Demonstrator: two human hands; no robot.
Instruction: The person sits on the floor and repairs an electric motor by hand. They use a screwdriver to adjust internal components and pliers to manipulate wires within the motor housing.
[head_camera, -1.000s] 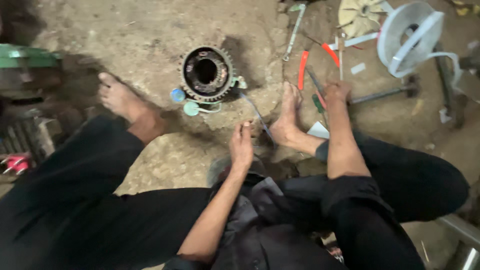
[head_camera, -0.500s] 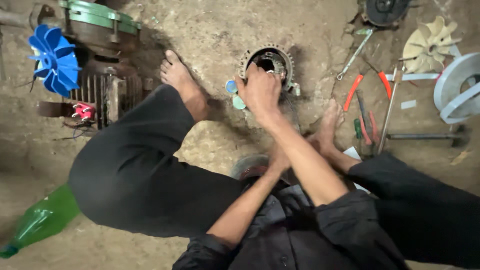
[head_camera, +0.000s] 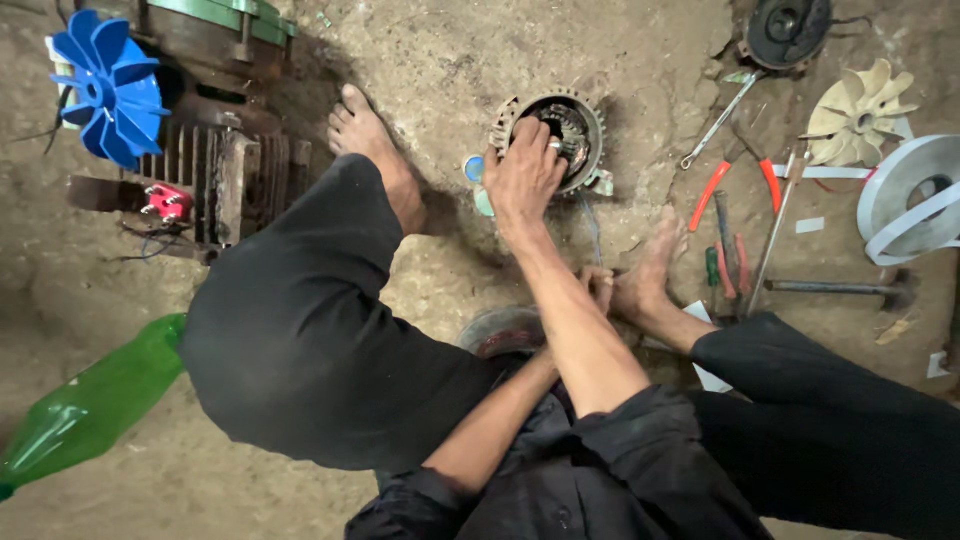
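From my feed, the right hand (head_camera: 525, 175) sits on top of the motor stator (head_camera: 552, 135) on the dirt floor (head_camera: 440, 60), fingers curled over its rim at 12 o'clock. The left hand (head_camera: 598, 288) rests half-closed by the foot (head_camera: 650, 275); can't tell if it holds anything. Orange pliers (head_camera: 735, 180) lie at 2 o'clock.

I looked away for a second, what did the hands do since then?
The right hand left the tools on the right and moved onto the round motor ring, fingers over its rim. The left hand stayed by the foot; the ring stayed put.
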